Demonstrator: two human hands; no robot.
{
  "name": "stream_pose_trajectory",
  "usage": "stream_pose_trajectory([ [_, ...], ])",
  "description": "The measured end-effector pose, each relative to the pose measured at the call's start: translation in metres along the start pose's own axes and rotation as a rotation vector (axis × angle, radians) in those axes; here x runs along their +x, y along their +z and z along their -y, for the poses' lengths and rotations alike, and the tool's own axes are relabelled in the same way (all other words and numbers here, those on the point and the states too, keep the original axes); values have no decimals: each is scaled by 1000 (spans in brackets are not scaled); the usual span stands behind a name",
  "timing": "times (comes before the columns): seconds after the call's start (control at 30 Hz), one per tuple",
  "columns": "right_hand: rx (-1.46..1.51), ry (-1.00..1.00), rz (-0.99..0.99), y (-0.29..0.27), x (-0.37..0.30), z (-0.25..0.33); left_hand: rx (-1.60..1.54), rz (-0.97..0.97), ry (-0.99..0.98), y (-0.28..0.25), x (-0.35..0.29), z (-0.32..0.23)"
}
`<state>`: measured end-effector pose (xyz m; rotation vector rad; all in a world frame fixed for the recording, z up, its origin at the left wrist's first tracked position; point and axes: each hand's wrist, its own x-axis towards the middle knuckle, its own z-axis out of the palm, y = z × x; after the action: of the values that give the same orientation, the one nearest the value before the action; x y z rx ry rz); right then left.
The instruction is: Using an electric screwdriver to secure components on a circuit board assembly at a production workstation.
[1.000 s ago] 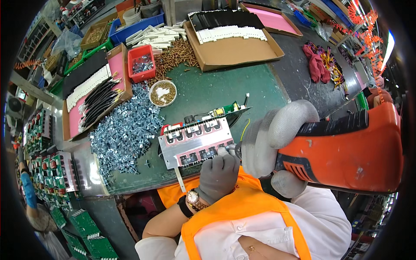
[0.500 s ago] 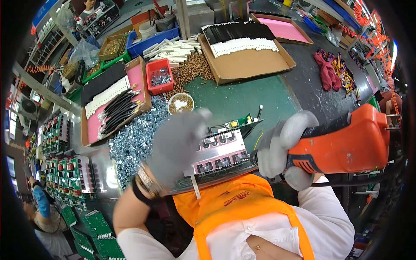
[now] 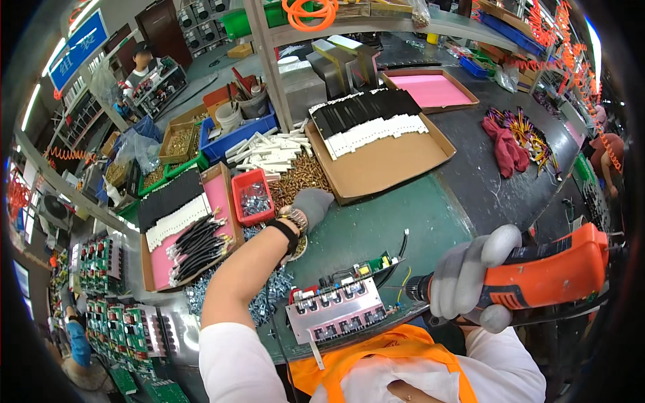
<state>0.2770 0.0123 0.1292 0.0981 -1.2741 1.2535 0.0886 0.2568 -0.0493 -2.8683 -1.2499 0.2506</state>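
- Fingers of the right hand [image 3: 463,279] wrap around an orange power driver [image 3: 554,270], chuck [image 3: 418,288] toward the metal-plated circuit board [image 3: 336,310] near the green tabletop's [image 3: 403,208] front edge.
- The left hand [image 3: 314,205] hovers beside brass-coloured pieces [image 3: 304,176]; from where I stand, I cannot tell its hidden fingers' state.
- Good driving likely wants the board steadied, driver square.

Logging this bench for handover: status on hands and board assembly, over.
Left hand by copper-coloured pieces, grip unclear. Right hand gripping orange power driver. Board assembly at green tabletop's near edge, hands off. Left forearm partly hides round bowl.
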Motion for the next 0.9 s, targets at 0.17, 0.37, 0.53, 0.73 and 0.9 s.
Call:
stream_pose_trajectory([
  [0.17,20,-160,-115,-19,18,-2,-732,-329,120,-64,-52,-8],
  [0.37,-32,-432,-184,-24,34,-7,-1235,-282,109,-109,-138,-52],
  [0.53,-30,-338,-174,-19,27,-11,-1281,-106,45,-112,-157,-62],
  [0.73,44,-345,-106,-19,26,-12,-1486,4,-38,-106,-160,-72],
  [0.9,67,-340,-77,-20,29,-12,-1074,-279,198,-104,-157,-72],
])
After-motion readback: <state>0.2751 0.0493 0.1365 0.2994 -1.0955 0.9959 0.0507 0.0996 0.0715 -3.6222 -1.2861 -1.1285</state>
